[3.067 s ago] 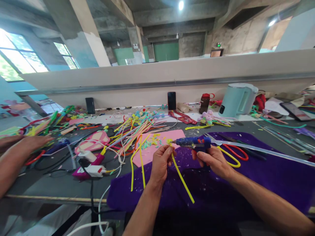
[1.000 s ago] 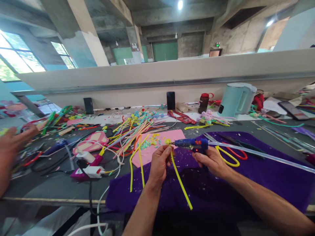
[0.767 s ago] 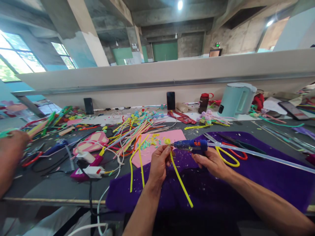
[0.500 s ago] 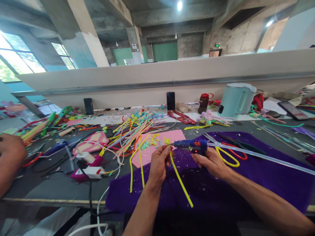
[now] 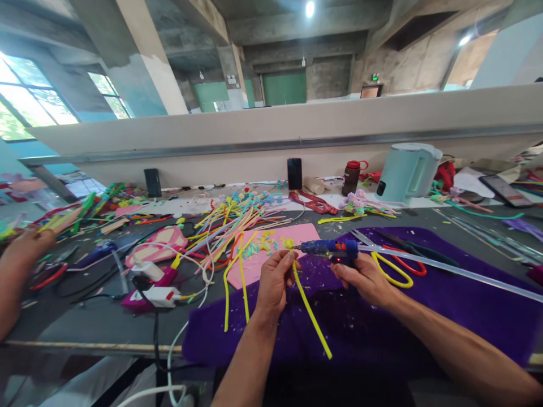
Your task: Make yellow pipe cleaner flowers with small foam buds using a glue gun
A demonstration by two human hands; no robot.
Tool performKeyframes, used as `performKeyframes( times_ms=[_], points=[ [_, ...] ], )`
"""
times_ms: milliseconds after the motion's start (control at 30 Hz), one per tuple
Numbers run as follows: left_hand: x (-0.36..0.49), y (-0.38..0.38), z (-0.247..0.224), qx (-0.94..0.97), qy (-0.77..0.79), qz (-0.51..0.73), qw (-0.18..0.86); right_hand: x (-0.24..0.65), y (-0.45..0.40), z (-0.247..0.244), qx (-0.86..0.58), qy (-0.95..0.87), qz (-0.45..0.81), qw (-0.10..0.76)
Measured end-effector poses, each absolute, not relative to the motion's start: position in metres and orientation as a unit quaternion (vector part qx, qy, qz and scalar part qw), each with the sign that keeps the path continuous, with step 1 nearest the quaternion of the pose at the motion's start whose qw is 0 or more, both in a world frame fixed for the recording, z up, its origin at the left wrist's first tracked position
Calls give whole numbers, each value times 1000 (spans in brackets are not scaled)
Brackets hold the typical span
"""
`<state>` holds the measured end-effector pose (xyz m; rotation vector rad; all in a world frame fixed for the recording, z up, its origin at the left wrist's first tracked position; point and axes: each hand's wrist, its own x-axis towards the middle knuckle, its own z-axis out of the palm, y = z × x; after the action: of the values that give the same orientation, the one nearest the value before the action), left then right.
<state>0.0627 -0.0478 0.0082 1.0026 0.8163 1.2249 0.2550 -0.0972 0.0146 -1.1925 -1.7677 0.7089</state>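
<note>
My left hand (image 5: 275, 278) pinches a yellow pipe cleaner (image 5: 311, 314) near its top, where a small yellow ball (image 5: 288, 243) sits above the fingertips. The stem hangs down to the right over the purple cloth (image 5: 237, 345). In my right hand (image 5: 365, 278) is a blue glue gun (image 5: 324, 249), gripped by its handle. Its nozzle points left, at or very near the yellow ball; contact cannot be made out. A long clear glue stick (image 5: 462, 273) sticks out of the gun's back. Behind my left hand lies a pink sheet (image 5: 303, 233) with small yellow and teal pieces.
Scissors (image 5: 392, 268) and dark pliers (image 5: 424, 249) lie right of the glue gun. A power strip (image 5: 138, 304) with cables sits left. Bundled pipe cleaners (image 5: 229, 223), a phone (image 5: 294, 173), a bottle (image 5: 351, 178) and a kettle (image 5: 407, 172) stand behind. Another person's hand (image 5: 25, 254) is far left.
My hands, the glue gun and the yellow pipe cleaner stay almost still. At far left, the other person's hand has moved and now reaches among the pipe cleaners there.
</note>
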Motion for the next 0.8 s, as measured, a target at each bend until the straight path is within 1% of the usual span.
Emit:
performKeyframes(
  times_ms=[600, 800],
  points=[
    [63, -49, 10, 436, 358, 538, 627, 256, -97, 17, -479, -718, 274, 424],
    [63, -48, 10, 427, 366, 534, 632, 255, -98, 19, -477, -705, 288, 438]
  ],
)
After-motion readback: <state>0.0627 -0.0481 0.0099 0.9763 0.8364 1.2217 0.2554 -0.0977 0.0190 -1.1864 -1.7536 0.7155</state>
